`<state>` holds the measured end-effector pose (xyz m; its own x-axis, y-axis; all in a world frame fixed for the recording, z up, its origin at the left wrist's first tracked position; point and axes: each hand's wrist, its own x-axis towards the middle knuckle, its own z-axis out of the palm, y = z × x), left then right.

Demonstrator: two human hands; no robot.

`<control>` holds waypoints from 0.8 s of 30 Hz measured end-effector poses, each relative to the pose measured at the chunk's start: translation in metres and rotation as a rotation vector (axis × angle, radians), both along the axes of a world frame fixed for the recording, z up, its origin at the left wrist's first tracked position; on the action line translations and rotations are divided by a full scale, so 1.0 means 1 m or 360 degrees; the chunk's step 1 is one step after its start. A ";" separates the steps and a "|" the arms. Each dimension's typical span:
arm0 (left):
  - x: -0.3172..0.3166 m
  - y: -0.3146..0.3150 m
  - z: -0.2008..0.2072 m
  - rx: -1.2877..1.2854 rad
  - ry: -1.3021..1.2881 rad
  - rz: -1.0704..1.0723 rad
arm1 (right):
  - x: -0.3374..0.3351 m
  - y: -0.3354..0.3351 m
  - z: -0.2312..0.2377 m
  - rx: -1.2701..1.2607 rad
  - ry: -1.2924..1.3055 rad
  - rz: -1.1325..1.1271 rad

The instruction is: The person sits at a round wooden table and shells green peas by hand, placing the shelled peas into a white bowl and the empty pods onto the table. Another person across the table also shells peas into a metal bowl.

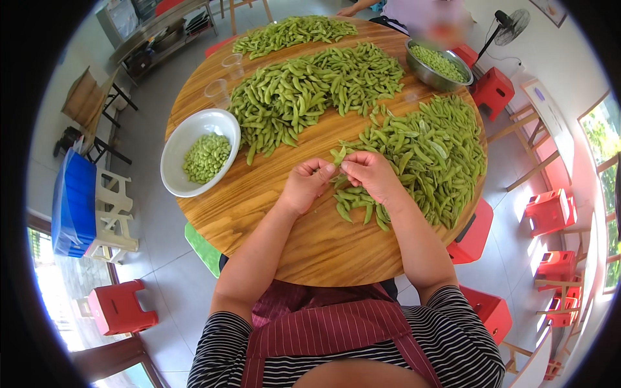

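The left hand (305, 185) is found with thumb and fingertips pinched on a green pod (337, 155), to the right of the white bowl (171, 158). The right hand (372, 177), farther right of that bowl, is clamped on the same pod, its fingertips just beside the left ones.

From where I stand, the largest item noted is a round wooden table (310, 242), extending well past the white bowl to its right. A co-worker (414, 14) in a pale top is present well beyond the bowl, to its right. One heap of pods (284, 97) lies just right of and beyond the bowl; a second heap (446, 152) lies well to its right; a smaller third heap (294, 33) lies well beyond it. A metal bowl (446, 83) of shelled beans (438, 61) stands far beyond, to the right. Loose beans (207, 157) lie inside the white bowl. Two clear cups (217, 92) stand just beyond its rim.
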<state>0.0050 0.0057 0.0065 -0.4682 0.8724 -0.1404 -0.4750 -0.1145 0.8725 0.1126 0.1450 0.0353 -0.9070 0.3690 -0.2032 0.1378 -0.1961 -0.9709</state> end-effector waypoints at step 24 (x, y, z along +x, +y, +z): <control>-0.003 -0.003 -0.012 0.0130 -0.0442 -0.0383 | 0.000 -0.012 0.005 0.0237 -0.0052 -0.0021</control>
<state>0.0017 0.0023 -0.0053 -0.2022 0.9664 -0.1584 -0.7142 -0.0348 0.6991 0.1124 0.1331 0.0399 -0.8958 0.4088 -0.1746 0.1679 -0.0524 -0.9844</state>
